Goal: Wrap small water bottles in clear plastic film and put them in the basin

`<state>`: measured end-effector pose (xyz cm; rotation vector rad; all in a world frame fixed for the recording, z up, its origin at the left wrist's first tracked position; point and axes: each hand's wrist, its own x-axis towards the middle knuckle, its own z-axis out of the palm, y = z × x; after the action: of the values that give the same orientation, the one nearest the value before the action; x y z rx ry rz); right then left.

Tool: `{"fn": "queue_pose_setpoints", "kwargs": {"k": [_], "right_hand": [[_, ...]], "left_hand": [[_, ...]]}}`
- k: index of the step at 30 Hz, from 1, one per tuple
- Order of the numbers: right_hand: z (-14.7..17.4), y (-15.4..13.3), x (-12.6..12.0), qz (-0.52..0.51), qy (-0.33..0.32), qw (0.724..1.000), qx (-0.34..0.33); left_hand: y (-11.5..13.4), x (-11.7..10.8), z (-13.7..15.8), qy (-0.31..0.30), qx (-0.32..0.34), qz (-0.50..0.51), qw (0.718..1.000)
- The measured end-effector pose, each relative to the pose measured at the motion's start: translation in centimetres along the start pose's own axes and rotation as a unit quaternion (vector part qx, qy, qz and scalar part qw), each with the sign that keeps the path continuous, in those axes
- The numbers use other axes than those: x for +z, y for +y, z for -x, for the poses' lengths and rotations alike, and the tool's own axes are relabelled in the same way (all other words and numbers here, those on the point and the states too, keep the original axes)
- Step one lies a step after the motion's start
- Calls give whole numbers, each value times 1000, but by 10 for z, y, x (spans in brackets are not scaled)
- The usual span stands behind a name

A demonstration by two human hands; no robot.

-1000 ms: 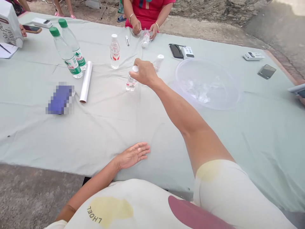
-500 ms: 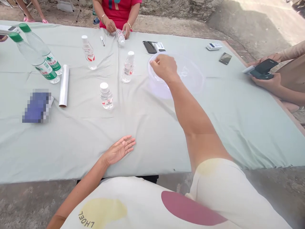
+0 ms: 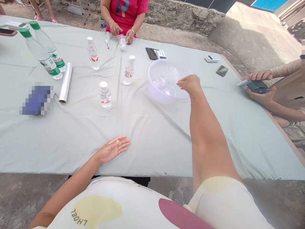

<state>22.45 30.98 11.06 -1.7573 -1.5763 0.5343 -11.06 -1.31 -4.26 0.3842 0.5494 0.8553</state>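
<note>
My left hand (image 3: 111,150) lies on the cloth near the table's front edge, palm turned up, fingers stretched out and holding nothing. Out over the right side of a translucent purple basin (image 3: 152,92), my right hand (image 3: 190,85) has its fingertips drawn together in a pinch. Whether anything is between them is too small to make out. Inside the basin lie clear, crumpled-looking plastic pieces (image 3: 160,82). Left of the basin stand small clear bottles with white caps, one nearest it (image 3: 128,71), one closer to me (image 3: 105,95) and one farther back (image 3: 93,54).
Two green-capped bottles (image 3: 51,68) stand at left beside a roll of clear film (image 3: 65,83) and a blurred blue item (image 3: 38,100). A person in red (image 3: 126,19) handles a small bottle (image 3: 122,43). Another person's hands (image 3: 260,92) hold a dark object at right.
My right hand has moved right and nearer me, from the basin's left side to its right side, its fist loosening to a pinch. My left hand rests as before; the view has shifted slightly.
</note>
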Motion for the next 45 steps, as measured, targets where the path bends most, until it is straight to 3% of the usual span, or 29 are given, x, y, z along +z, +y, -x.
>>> {"fn": "queue_pose_setpoints", "kwargs": {"k": [3, 6, 10, 13, 15, 17, 19, 21, 25, 29, 31, 36, 40, 45], "right_hand": [[72, -30, -9, -136, -1, 990, -26], [176, -47, 5, -239, -108, 963, -66], [299, -35, 49, -324, -264, 908, -31], [347, -12, 74, -352, -322, 877, 52], [355, 0, 79, -332, -306, 885, 112], [349, 1, 77, -295, -238, 914, 141], [338, -10, 74, -264, -182, 938, 130], [329, -29, 78, -252, -202, 942, 93], [325, -60, 106, -318, -305, 897, 41], [330, -62, 129, -464, -311, 815, 153], [328, -57, 131, -492, -303, 790, 206], [322, -43, 126, -512, -263, 776, 257], [318, -27, 114, -492, -225, 793, 279], [299, -3, 97, -391, -157, 870, 255]], "left_hand": [[4, 9, 2, 12, -6, -24, 1000], [15, 29, -2, 1, -28, -26, 999], [32, 53, -20, 28, -12, 14, 999], [43, 58, -27, 124, 47, -11, 991], [49, 58, -24, 170, 75, -37, 982], [53, 60, -17, 187, 81, -73, 976], [56, 64, -9, 181, 78, -130, 972], [56, 68, -3, 158, 74, -202, 964], [53, 68, 7, 146, 95, -339, 924], [60, 57, 19, 199, 124, -387, 892], [66, 52, 23, 220, 125, -379, 890], [76, 38, 20, 265, 105, -265, 921], [82, 22, 20, 316, 101, -213, 919], [93, 6, 16, 351, 58, -216, 909]]}}
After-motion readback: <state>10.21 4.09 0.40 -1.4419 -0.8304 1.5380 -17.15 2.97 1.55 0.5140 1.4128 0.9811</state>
